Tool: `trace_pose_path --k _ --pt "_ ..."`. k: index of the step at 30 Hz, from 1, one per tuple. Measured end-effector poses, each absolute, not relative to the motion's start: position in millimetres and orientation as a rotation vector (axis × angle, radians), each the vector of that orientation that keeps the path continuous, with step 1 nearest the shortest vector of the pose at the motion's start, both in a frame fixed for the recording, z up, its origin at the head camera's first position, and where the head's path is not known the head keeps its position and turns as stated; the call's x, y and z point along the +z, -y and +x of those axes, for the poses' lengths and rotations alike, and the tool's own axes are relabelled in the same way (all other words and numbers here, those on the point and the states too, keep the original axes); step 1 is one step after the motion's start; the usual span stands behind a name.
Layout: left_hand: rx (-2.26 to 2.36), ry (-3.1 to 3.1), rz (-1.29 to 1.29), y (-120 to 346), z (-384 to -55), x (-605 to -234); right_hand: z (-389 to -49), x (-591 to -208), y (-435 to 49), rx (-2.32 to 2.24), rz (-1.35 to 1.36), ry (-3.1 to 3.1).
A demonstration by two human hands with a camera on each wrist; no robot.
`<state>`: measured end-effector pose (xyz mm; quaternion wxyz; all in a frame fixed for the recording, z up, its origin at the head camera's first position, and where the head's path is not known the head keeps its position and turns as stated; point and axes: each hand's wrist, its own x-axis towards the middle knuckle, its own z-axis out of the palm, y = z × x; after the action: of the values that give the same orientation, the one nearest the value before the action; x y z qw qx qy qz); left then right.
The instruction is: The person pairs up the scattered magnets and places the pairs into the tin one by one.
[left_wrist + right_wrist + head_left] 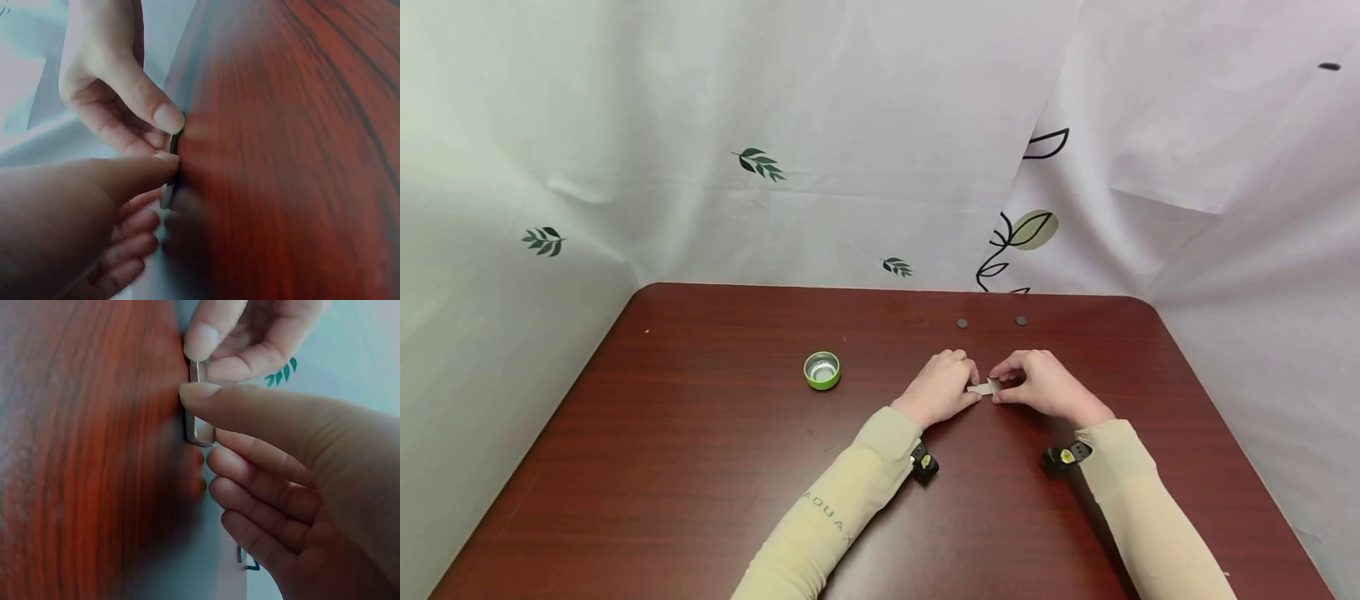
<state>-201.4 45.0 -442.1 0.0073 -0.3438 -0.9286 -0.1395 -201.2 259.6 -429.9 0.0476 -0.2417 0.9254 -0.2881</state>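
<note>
Between the two hands, low over the table or on it, is a small flat pale-grey piece with a wider part at its right end. The left hand pinches its left end between thumb and fingers. At the wider end, the right hand has thumb and fingertips on either side, pinching it. Seen edge-on in the right wrist view, the piece looks thin and shiny, with a short bent end. The fingers hide much of it, so its kind cannot be told.
A small round green tin, silvery inside, stands left of the hands on the dark red wooden table. Near the far edge lie two small dark discs, a left one and a right one. White patterned cloth surrounds the table.
</note>
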Motion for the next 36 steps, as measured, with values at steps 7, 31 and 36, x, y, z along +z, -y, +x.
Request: trace_pose_path --k 7,31,36 --pt "-0.19 2.952 -0.944 -63 -196 -440 -202 -423 -256 -0.821 -0.792 -2.792" --pt "-0.782 2.94 -1.169 -30 -199 -446 -197 -422 -260 -0.833 -0.76 -2.698" --pt "-0.897 2.894 -1.302 -29 -199 -446 -198 -422 -257 -0.875 -0.779 -2.655"
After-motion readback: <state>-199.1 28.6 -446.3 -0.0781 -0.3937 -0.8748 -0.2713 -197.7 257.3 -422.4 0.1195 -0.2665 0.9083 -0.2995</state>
